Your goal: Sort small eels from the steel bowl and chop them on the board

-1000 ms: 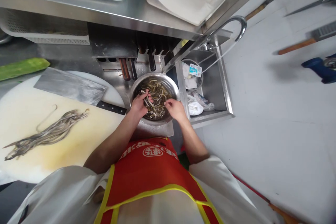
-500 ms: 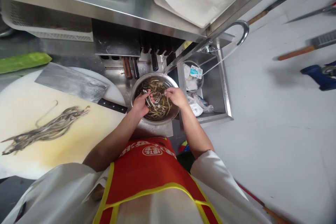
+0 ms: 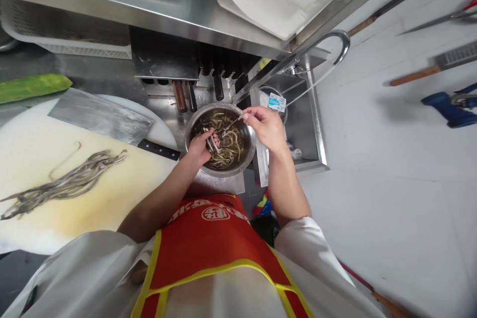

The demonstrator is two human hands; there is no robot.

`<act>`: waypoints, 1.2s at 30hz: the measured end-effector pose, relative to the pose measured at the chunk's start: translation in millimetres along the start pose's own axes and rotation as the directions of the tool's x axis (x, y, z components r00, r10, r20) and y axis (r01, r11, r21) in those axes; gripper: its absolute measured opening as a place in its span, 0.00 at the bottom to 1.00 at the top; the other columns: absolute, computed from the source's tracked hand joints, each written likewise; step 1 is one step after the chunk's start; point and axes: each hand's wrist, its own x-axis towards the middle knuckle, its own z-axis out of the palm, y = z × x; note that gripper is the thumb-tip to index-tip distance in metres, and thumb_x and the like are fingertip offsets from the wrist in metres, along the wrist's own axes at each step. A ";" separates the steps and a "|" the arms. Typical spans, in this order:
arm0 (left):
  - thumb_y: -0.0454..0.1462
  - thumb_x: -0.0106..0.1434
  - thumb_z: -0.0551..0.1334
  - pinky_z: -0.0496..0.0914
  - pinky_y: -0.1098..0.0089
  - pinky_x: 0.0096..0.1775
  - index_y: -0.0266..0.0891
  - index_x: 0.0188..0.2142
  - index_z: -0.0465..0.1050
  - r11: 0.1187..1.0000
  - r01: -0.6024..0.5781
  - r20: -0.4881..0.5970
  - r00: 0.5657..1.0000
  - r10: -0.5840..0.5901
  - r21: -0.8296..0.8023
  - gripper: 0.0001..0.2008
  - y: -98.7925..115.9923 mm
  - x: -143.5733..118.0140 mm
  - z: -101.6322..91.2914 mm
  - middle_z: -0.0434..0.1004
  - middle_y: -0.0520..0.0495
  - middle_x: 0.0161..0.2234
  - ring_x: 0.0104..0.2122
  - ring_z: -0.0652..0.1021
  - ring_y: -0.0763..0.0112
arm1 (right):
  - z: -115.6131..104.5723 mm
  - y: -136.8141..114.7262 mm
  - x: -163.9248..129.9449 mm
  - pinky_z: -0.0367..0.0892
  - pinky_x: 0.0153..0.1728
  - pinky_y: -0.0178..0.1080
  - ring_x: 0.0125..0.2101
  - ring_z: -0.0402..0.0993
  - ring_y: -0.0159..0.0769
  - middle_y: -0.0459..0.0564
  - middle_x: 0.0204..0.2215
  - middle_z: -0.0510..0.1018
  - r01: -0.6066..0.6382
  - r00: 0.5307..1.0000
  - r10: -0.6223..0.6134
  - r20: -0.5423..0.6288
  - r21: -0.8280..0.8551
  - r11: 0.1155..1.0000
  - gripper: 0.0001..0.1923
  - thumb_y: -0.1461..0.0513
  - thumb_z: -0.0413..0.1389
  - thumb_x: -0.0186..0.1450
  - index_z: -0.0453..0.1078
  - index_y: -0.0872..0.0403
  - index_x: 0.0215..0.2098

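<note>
A round metal bowl holds dark liquid and many thin, eel-like strips, brown-green with pale sides. My left hand is inside its left part, fingers closed on a small bunch of these eel strips. Over the right rim, my right hand pinches the end of one eel strip, which stretches down leftward toward the bowl. On the white round cutting board to the left lies a bundle of similar eel strips. A cleaver rests on the board's far side.
A sink with a curved tap and plastic-wrapped items adjoins the bowl on the right. Behind the bowl stands a knife rack under a metal shelf. A green vegetable lies far left. Tools hang on the right wall.
My right hand has risen and moved right, from inside the bowl to over its rim, drawing out an eel strip. My left hand stays in place with its bunch.
</note>
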 end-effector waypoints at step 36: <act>0.29 0.55 0.68 0.66 0.74 0.23 0.36 0.34 0.71 0.993 -0.058 0.005 0.998 0.058 0.098 0.09 -6.7 4.6 -3.5 0.71 0.52 0.22 0.18 0.70 0.77 | 58.7 66.8 -39.7 0.68 0.50 0.38 0.46 0.78 0.37 0.51 0.46 0.82 -0.076 0.932 0.194 0.307 -0.358 0.931 0.14 0.61 0.53 0.69 0.76 0.51 0.50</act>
